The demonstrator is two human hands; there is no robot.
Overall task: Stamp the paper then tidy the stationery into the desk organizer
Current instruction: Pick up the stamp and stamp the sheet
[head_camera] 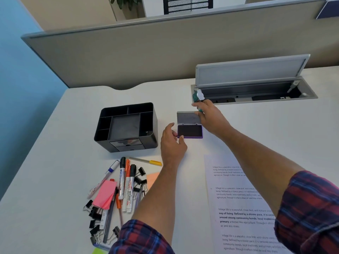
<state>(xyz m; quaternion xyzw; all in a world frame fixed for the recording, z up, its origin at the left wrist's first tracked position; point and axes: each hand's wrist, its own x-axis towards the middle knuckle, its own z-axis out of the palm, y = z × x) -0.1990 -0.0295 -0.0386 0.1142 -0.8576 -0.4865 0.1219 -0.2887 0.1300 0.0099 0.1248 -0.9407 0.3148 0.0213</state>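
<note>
Nearest the viewer, two bare forearms in rolled plaid sleeves are reaching forward over a white surface (55, 180). At the lower right, a printed sheet of paper (236, 204) is lying flat, with the right forearm crossing above it. At the lower left, loose stationery is lying in a heap: whiteboard markers (126, 187), a pink pad of sticky notes (105, 195), an orange sticky note (153, 178), many black binder clips (95, 215), and several pens. A pen with a yellow cap (146, 160) is lying just beyond the heap.

Farther out, the left hand (172, 142) is resting at the left edge of an open ink pad (189, 131); its grip is loose, with thumb and fingers curving around the pad's near left corner, touching it. The pad's lid is standing open behind the dark ink bed. The right hand (211, 116) is hovering just past the lid, its grip closed around a green stamp (197, 97), which is sticking up above the fingers.

Left of the ink pad, apart from it, a black desk organizer (126, 127) is sitting with open compartments and small front drawers. Farthest back, a cable tray (256, 90) with a raised lid is set into the surface, in front of a beige divider panel (128, 52).
</note>
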